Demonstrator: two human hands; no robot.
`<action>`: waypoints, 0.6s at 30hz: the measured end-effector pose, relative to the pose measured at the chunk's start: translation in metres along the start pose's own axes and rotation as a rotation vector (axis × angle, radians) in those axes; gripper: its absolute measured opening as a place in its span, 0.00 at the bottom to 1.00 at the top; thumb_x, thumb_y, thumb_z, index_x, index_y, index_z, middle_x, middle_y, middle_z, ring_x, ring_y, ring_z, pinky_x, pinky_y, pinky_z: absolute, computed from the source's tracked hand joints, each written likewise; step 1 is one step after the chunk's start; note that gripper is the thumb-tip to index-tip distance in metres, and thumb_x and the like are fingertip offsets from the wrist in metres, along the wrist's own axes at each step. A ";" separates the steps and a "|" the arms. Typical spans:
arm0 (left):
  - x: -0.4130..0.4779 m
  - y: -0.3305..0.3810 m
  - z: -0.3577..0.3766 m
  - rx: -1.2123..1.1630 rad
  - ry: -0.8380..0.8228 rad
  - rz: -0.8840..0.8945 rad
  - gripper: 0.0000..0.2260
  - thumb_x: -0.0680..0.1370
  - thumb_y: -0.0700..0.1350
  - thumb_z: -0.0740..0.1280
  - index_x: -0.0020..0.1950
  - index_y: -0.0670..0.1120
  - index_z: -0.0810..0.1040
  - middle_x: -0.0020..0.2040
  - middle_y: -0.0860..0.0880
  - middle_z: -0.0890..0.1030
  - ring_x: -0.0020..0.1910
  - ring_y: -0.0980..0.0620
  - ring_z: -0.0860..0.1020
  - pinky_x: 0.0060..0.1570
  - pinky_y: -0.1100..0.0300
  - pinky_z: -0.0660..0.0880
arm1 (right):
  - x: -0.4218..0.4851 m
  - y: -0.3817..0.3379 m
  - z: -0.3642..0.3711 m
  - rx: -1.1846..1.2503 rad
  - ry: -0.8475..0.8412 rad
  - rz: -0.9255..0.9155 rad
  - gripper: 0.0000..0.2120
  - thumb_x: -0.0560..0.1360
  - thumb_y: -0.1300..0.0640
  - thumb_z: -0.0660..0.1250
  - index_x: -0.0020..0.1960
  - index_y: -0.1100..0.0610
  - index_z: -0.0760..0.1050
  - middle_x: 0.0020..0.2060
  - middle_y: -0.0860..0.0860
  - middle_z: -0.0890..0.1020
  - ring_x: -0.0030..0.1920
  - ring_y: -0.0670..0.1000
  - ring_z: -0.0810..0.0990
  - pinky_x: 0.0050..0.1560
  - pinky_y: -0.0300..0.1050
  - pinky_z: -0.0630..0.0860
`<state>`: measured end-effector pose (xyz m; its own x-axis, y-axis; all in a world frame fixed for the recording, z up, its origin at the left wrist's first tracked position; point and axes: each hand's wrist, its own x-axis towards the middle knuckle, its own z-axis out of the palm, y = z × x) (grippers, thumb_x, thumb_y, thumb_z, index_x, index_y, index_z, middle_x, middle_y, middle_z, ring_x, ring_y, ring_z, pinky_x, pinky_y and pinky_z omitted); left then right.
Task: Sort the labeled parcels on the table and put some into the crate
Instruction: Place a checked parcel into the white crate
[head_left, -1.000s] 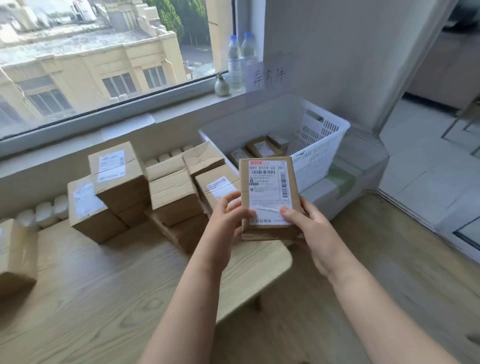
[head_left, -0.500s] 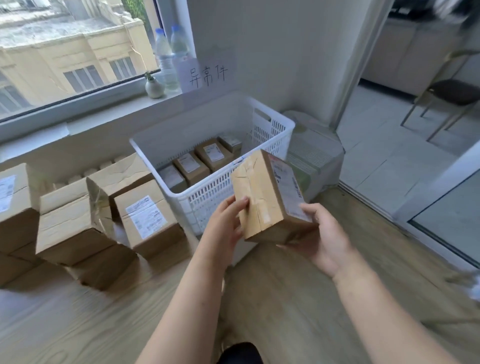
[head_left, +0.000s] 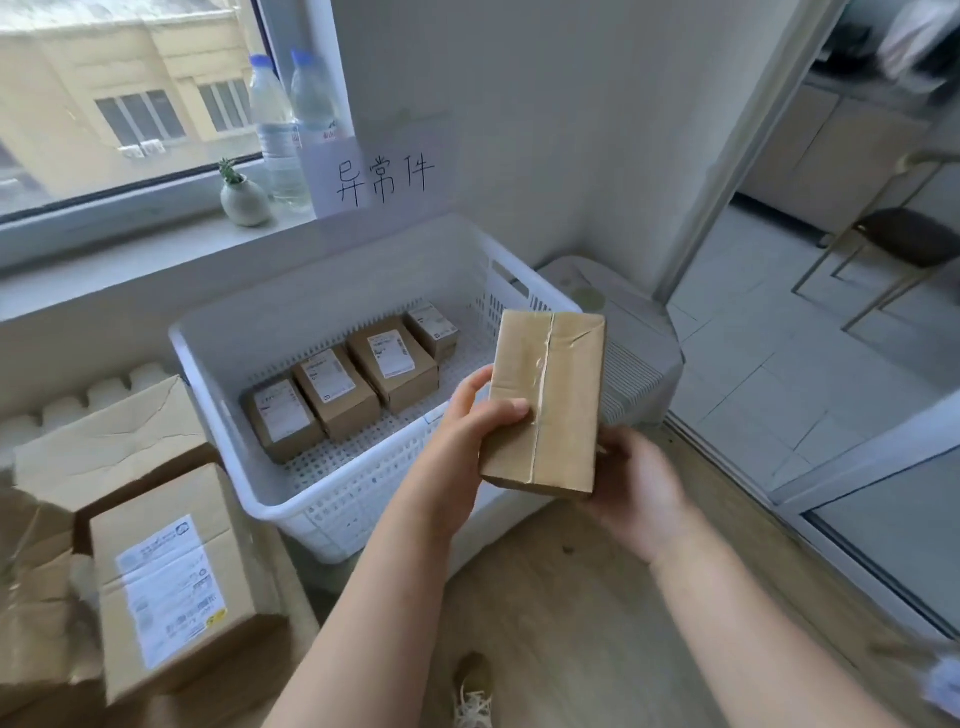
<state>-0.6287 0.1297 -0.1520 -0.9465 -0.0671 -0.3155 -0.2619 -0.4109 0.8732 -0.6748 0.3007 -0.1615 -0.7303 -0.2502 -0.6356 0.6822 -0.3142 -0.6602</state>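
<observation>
I hold a brown cardboard parcel (head_left: 556, 400) in both hands, its taped seam side up and its label hidden. My left hand (head_left: 467, 431) grips its left edge with the thumb on top. My right hand (head_left: 634, 483) cups it from below at the right. The parcel hangs over the near right corner of the white plastic crate (head_left: 332, 499). Inside the crate lie several labeled parcels (head_left: 392, 358) in a row. More labeled boxes (head_left: 171, 582) are stacked on the table at the left.
A handwritten paper sign (head_left: 382, 174), two water bottles (head_left: 291, 119) and a small plant pot (head_left: 241, 195) stand on the windowsill behind the crate. A white unit (head_left: 634, 332) sits right of the crate. A chair (head_left: 904, 244) stands beyond the doorway.
The parcel has been turned over from label side up to taped side up and carried to the right over the crate. My view has swung right toward the crate.
</observation>
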 end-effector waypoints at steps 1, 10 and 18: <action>0.007 0.004 0.001 0.026 0.028 0.016 0.29 0.69 0.49 0.73 0.70 0.54 0.74 0.59 0.48 0.84 0.57 0.47 0.83 0.54 0.49 0.78 | 0.007 -0.007 0.002 -0.049 0.007 -0.055 0.22 0.82 0.51 0.59 0.71 0.61 0.75 0.60 0.60 0.82 0.61 0.60 0.79 0.66 0.55 0.71; 0.093 0.037 0.009 0.097 0.226 0.098 0.34 0.61 0.53 0.78 0.68 0.58 0.76 0.65 0.47 0.80 0.59 0.47 0.83 0.60 0.43 0.80 | 0.072 -0.080 0.034 -0.453 -0.155 -0.278 0.31 0.64 0.43 0.77 0.66 0.45 0.77 0.54 0.47 0.87 0.56 0.50 0.85 0.53 0.48 0.80; 0.140 0.051 0.030 0.085 0.418 0.180 0.30 0.60 0.49 0.78 0.62 0.58 0.79 0.62 0.47 0.81 0.57 0.48 0.84 0.60 0.41 0.80 | 0.134 -0.128 0.043 -0.466 -0.269 -0.303 0.24 0.64 0.51 0.74 0.60 0.52 0.81 0.50 0.53 0.87 0.50 0.54 0.86 0.51 0.51 0.82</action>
<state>-0.7799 0.1263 -0.1406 -0.8256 -0.4987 -0.2639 -0.1320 -0.2840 0.9497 -0.8619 0.2681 -0.1449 -0.8357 -0.4540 -0.3089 0.3417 0.0104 -0.9397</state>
